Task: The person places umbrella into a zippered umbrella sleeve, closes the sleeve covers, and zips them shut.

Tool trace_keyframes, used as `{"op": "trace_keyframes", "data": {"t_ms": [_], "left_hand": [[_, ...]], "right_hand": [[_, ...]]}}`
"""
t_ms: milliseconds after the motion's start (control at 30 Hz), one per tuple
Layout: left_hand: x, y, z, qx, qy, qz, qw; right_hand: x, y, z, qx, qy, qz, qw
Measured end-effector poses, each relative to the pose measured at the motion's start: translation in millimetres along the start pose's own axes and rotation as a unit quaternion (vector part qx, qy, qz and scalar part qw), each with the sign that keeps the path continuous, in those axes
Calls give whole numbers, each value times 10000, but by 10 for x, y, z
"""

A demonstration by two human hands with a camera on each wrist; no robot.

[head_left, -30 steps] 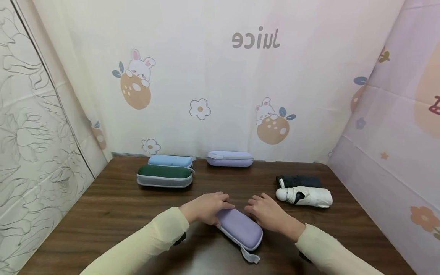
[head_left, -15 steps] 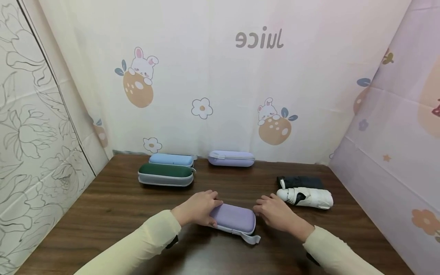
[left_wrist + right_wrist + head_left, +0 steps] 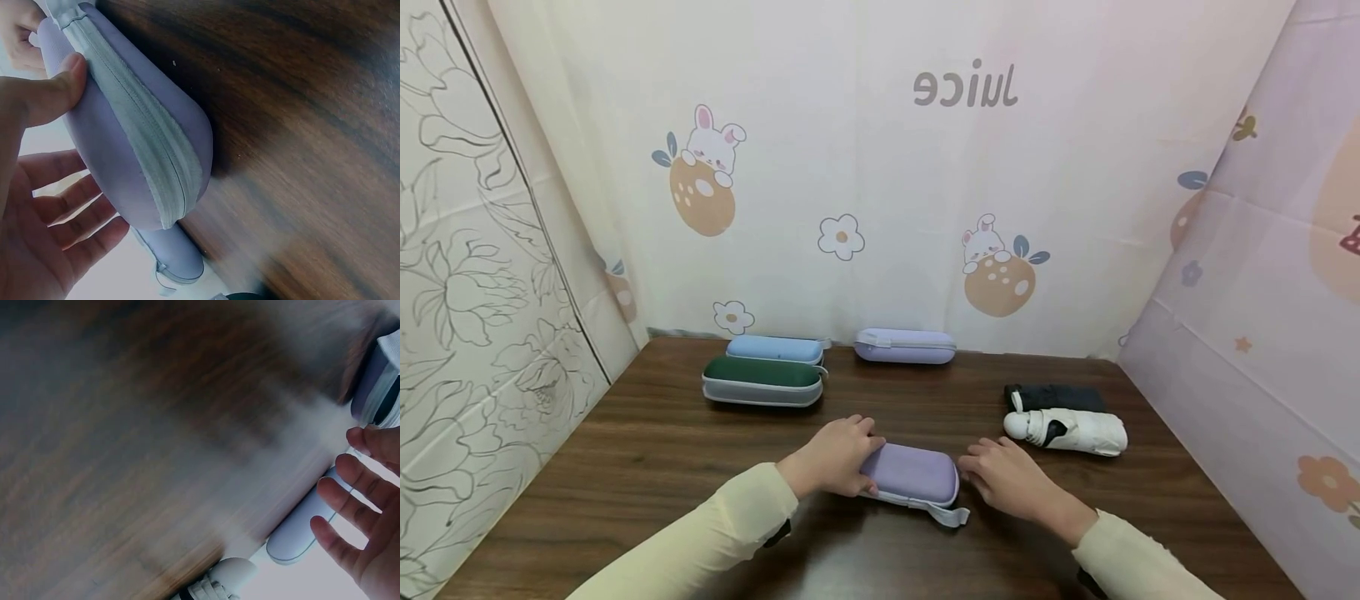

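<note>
A purple zippered case (image 3: 916,473) with a pale zip band and a grey strap loop (image 3: 949,515) lies near the front middle of the table. My left hand (image 3: 835,457) grips its left end. In the left wrist view, the thumb (image 3: 74,74) presses beside the zip band while the fingers spread along the opposite side. Just off the case's right end is my right hand (image 3: 1009,479). Its fingers are loosely bent and hold nothing; in the right wrist view they are spread, with the thumb and index fingertips close together near the case's end.
Behind, a lavender zippered case (image 3: 905,347) stands by the curtain. A green-and-grey case (image 3: 763,383) sits before a light blue one (image 3: 773,348) at back left. On the right, a folded white umbrella (image 3: 1078,431) lies in front of a black one (image 3: 1060,397). Printed curtains (image 3: 880,167) enclose the table.
The purple case has turned from a diagonal to nearly level across the table, its left end shifting left with my left hand. My right hand has moved a little right.
</note>
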State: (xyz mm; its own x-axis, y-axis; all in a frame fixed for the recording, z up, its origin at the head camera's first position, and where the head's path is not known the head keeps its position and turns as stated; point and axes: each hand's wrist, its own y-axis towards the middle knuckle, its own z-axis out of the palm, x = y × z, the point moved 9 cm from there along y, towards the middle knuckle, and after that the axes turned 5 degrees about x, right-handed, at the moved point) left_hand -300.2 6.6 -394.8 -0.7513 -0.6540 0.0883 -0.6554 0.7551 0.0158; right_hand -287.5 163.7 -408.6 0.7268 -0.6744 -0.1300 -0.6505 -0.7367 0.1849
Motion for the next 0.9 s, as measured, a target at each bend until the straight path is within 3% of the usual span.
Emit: {"op": "trace_keyframes", "data": {"t_ms": [267,633,767,900], "left_hand": [[1,20,9,-17,-25,-119,9999],[1,40,43,5,13,-244,9997],[16,32,35,-49,47,-293,9995],[15,36,27,-132,81,-268,9995]], "right_hand": [[72,-82,-42,-54,223,97,9997],[225,-171,-76,213,865,49,9960],[330,-151,-84,244,1095,76,9937],[464,-89,-103,158,975,135,9950]]}}
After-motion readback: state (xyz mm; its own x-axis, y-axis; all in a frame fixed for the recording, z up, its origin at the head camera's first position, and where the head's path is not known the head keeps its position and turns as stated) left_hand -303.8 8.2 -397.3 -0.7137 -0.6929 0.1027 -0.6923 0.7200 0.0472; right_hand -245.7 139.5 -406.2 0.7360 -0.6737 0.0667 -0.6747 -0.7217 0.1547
